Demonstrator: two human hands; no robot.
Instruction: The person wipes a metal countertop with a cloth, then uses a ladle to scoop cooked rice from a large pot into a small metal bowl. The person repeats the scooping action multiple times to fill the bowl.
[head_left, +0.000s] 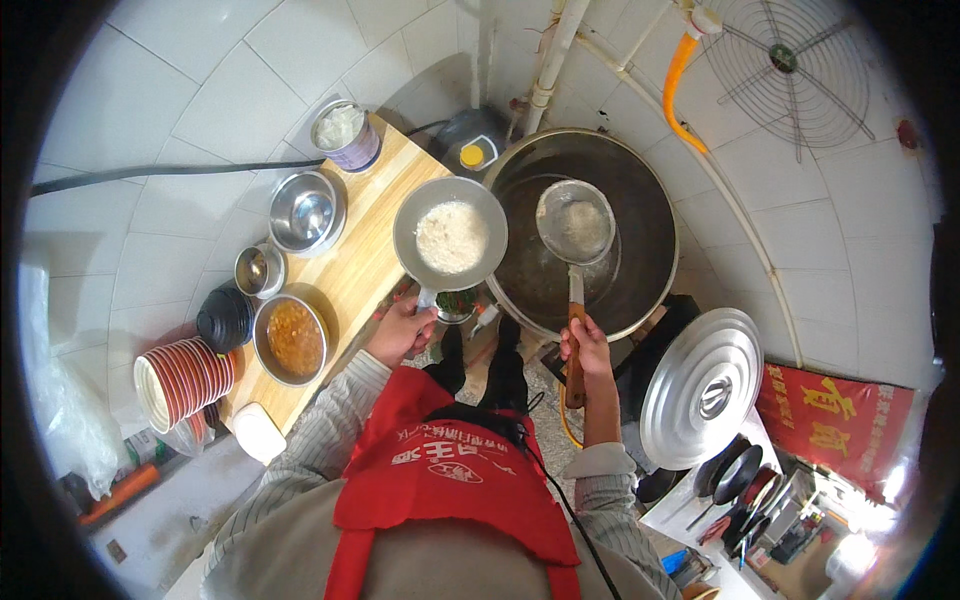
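Observation:
My left hand (405, 328) grips the short handle of a grey pan (490, 225), which holds a whitish, lumpy food (451, 237) and is held between the wooden board and a large metal pot. In my right hand (586, 346) is the wooden handle of a strainer ladle (576, 223); some pale food lies in its bowl. The ladle hangs over the open large metal pot (651, 187), whose inside looks dark. A metal bowl of orange-brown sauce or soup (295, 336) stands on the board, left of my left hand.
The wooden board (367, 217) also carries metal bowls (306, 212), a tin (346, 136), dark stacked bowls (223, 318) and red-rimmed stacked bowls (184, 381). Right of the pot, a round aluminium lid (702, 388) leans upright. Pipes (551, 64) run up the tiled wall behind.

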